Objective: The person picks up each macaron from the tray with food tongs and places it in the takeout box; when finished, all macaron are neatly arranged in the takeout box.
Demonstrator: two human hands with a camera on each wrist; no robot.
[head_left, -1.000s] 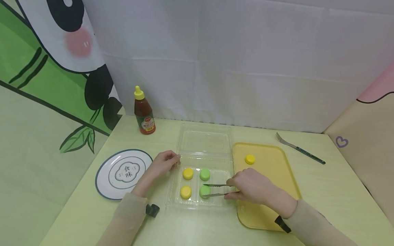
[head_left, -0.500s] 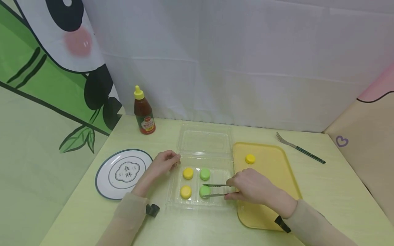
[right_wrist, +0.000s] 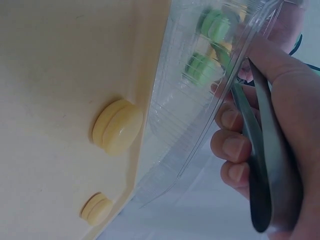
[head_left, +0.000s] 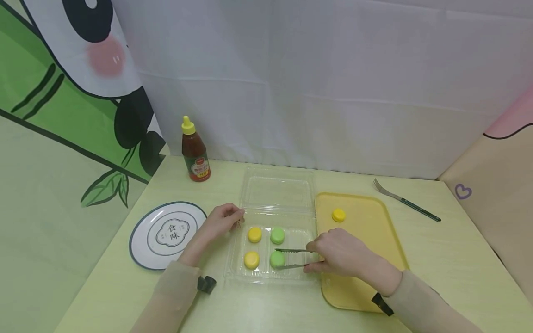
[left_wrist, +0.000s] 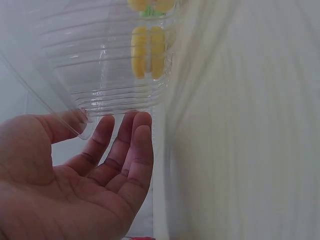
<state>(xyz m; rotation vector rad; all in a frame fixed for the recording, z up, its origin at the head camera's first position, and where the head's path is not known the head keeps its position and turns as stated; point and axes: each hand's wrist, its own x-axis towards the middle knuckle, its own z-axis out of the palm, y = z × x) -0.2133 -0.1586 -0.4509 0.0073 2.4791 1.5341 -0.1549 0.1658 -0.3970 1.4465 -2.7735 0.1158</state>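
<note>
A clear plastic clamshell box [head_left: 297, 236] lies with its lid [head_left: 276, 187] folded back. In its left compartment sit two yellow macarons [head_left: 251, 260]; beside them are two green ones, a far green macaron [head_left: 277, 236] and a near green macaron [head_left: 277, 259]. My right hand [head_left: 341, 252] holds metal tongs [right_wrist: 265, 150], whose tips reach over the near green macaron, one on its far side and one at its near edge. At the box's left rim, my left hand [head_left: 220, 218] pinches the plastic edge between thumb and fingers, seen closely in the left wrist view.
Right of the box lies a yellow tray [head_left: 370, 208] with a yellow macaron [head_left: 338, 215]; the right wrist view shows another yellow macaron [right_wrist: 117, 127] there. A white plate [head_left: 145, 240] is at left, a sauce bottle [head_left: 195, 155] behind it, a fork [head_left: 410, 203] at back right.
The tongs' tips have spread slightly, the near one shifting toward the front of the box. Both hands and the macarons stay where they were.
</note>
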